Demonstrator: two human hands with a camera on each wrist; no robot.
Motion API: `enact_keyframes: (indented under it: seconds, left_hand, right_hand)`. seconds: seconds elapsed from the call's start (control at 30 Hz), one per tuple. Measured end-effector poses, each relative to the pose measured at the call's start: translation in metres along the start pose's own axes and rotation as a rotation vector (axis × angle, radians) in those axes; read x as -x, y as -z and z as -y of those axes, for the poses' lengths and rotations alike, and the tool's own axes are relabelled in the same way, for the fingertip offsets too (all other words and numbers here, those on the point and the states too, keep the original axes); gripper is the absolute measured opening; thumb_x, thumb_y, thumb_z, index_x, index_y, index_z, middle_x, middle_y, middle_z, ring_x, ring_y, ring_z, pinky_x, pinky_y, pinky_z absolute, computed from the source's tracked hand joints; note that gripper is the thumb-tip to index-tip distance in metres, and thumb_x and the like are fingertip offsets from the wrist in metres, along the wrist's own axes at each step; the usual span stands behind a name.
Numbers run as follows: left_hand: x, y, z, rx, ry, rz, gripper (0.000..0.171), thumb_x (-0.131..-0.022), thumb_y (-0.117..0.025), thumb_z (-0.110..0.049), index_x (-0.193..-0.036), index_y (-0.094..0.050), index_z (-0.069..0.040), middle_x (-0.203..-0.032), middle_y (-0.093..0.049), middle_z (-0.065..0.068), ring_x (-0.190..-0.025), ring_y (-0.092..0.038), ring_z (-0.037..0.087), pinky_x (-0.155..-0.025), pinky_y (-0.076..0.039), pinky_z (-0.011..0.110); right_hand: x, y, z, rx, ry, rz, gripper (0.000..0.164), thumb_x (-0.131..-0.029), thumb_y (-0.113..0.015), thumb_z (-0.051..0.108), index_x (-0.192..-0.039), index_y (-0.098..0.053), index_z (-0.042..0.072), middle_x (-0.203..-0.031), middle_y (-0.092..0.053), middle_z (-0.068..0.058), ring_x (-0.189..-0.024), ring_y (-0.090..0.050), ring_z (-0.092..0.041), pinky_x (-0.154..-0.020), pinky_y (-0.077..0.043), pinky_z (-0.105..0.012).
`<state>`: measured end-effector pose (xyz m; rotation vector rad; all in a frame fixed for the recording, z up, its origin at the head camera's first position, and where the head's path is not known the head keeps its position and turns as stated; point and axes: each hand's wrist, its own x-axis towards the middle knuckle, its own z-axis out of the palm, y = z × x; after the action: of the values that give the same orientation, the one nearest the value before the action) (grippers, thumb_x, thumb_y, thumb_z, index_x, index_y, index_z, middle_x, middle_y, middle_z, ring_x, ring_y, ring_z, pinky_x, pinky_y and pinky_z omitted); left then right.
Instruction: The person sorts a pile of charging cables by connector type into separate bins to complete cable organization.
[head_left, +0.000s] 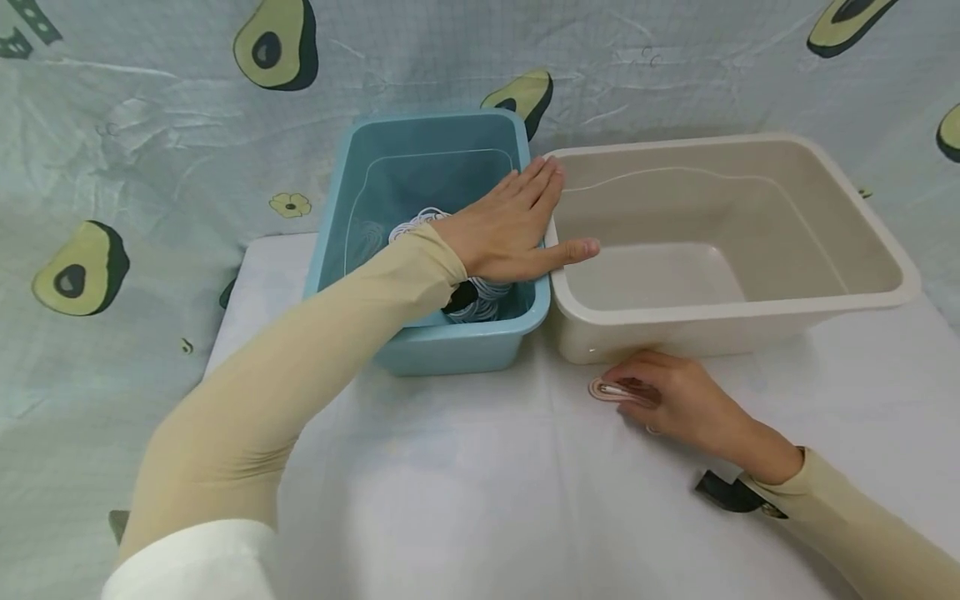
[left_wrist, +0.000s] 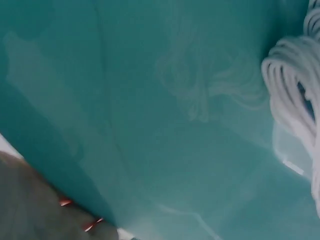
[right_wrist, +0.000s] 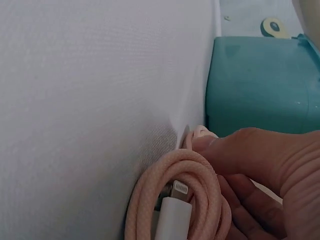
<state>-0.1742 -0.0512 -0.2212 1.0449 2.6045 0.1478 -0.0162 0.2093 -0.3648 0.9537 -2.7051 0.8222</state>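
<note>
My right hand (head_left: 682, 404) pinches a coiled pink charging cable (head_left: 604, 389) on the white cloth, just in front of the beige bin (head_left: 720, 313). Up close in the right wrist view, the braided pink loops surround a white plug with a metal tip, and the thumb presses on the far end of the coil. With fingers straight and thumb spread, my left hand (head_left: 506, 225) lies across the right side of the blue bin (head_left: 457, 333), its fingertips and thumb at the beige bin's rim. White coiled cables (left_wrist: 295, 85) lie inside the blue bin, partly hidden under the left forearm.
The two bins stand side by side with rims close together, against a backdrop with an avocado print (head_left: 276, 46). A white cloth (head_left: 450, 500) covers the table. A black strap (head_left: 731, 492) sits at the right wrist.
</note>
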Motion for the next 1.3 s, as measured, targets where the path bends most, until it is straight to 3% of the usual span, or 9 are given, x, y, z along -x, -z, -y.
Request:
enact_keyframes:
  seconds: [0.47,0.87,1.17,1.3]
  left_hand:
    - [-0.004,-0.003,0.002,-0.018,-0.015,-0.021,0.103,-0.100,-0.028,-0.077,-0.164,0.015,-0.009,-0.173,0.023,0.005,-0.163,0.021,0.019,-0.137,0.007,0.041]
    - [-0.004,-0.004,0.003,-0.015,-0.024,-0.023,0.102,-0.101,-0.030,-0.074,-0.165,0.013,-0.008,-0.174,0.021,0.006,-0.163,0.020,0.020,-0.137,0.005,0.041]
    - [-0.004,-0.004,0.003,-0.024,-0.023,-0.029,0.102,-0.101,-0.030,-0.074,-0.165,0.012,-0.007,-0.174,0.019,0.006,-0.163,0.019,0.020,-0.137,0.004,0.041]
    - [-0.004,-0.004,0.003,-0.021,-0.028,-0.029,0.102,-0.101,-0.031,-0.074,-0.165,0.011,-0.007,-0.175,0.019,0.007,-0.163,0.018,0.021,-0.137,0.004,0.042]
  right_hand:
    - [-0.002,-0.002,0.000,-0.016,0.003,0.047,0.044,-0.068,-0.091,-0.005,-0.104,-0.078,0.017,-0.100,-0.075,0.009,-0.089,-0.070,-0.007,-0.075,-0.061,-0.023]
    - [-0.001,0.000,0.002,-0.147,-0.059,0.085,0.042,-0.071,-0.092,0.001,-0.106,-0.078,0.019,-0.101,-0.076,0.009,-0.088,-0.074,-0.005,-0.076,-0.061,-0.017]
    - [0.002,0.006,0.003,-0.102,-0.077,0.078,0.043,-0.068,-0.094,0.001,-0.103,-0.079,0.019,-0.108,-0.080,0.002,-0.091,-0.075,-0.007,-0.078,-0.060,-0.016]
    - [0.003,0.003,0.003,-0.141,-0.111,0.102,0.040,-0.068,-0.093,0.000,-0.102,-0.079,0.018,-0.106,-0.079,0.001,-0.089,-0.073,-0.003,-0.075,-0.061,-0.018]
